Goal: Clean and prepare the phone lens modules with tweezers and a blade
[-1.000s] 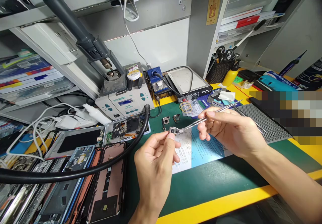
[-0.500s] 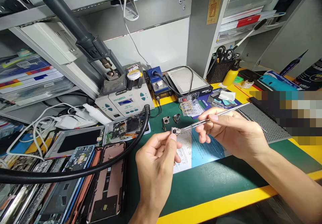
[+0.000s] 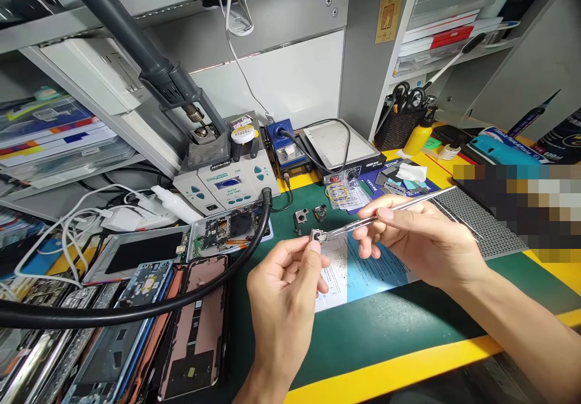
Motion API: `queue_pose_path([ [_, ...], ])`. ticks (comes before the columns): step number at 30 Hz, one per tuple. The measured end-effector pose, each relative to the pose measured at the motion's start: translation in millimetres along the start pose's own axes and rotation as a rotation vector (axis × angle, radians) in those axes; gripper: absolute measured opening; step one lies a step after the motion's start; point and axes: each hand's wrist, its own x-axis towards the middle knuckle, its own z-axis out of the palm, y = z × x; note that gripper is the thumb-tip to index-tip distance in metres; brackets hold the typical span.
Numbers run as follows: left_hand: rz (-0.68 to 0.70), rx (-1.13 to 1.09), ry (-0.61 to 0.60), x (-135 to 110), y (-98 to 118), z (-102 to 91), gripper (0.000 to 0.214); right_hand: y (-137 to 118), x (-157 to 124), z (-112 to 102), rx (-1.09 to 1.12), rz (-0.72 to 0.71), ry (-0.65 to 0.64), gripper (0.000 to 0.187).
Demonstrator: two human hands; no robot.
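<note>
My left hand (image 3: 284, 298) pinches a small metal camera module (image 3: 317, 236) between thumb and forefinger, held above the green mat (image 3: 385, 325). My right hand (image 3: 417, 243) grips steel tweezers (image 3: 385, 213), whose tips touch the module's right side. Under both hands lies a white and blue printed sheet (image 3: 363, 268). Two more small modules (image 3: 309, 215) rest on the mat just behind.
A hot-air station (image 3: 227, 189) with its black hose (image 3: 136, 310) stands at the back left. Opened phones and back covers (image 3: 149, 319) crowd the left. A heating plate (image 3: 338, 146), a scissors holder (image 3: 402, 119) and a grey ridged mat (image 3: 476, 222) lie right. The bench edge is yellow.
The module has been turned in my left fingers, and the tweezers have tilted a little flatter against it. Both hands stay in about the same place.
</note>
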Motion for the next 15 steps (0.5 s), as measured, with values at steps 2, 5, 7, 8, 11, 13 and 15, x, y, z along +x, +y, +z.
queue_pose_path([
  [2,0.011,0.012,0.008,-0.4,0.2,0.8,0.021,0.7,0.5,-0.1,0.0,-0.005,-0.001,0.017],
  [5,0.042,0.033,0.022,-1.0,0.4,2.2,0.019,1.2,0.3,-0.4,-0.003,-0.01,-0.006,0.017],
  [7,0.055,0.043,0.028,-1.1,0.7,2.9,0.018,1.2,-0.2,-0.5,-0.006,-0.013,-0.006,0.017],
  [8,0.059,0.049,0.03,-1.0,0.8,3.1,0.018,1.2,-0.4,-0.5,-0.006,-0.014,-0.006,0.017],
  [11,0.072,0.065,0.036,-0.9,0.8,3.5,0.018,0.7,-0.7,-0.3,-0.008,-0.013,-0.006,0.017],
  [13,0.079,0.073,0.036,-1.0,0.4,3.6,0.017,0.4,-0.7,-0.2,-0.009,-0.01,-0.009,0.017],
  [15,0.082,0.077,0.031,-1.2,-0.6,3.6,0.017,0.3,-0.5,-0.2,-0.012,-0.011,-0.015,0.016],
])
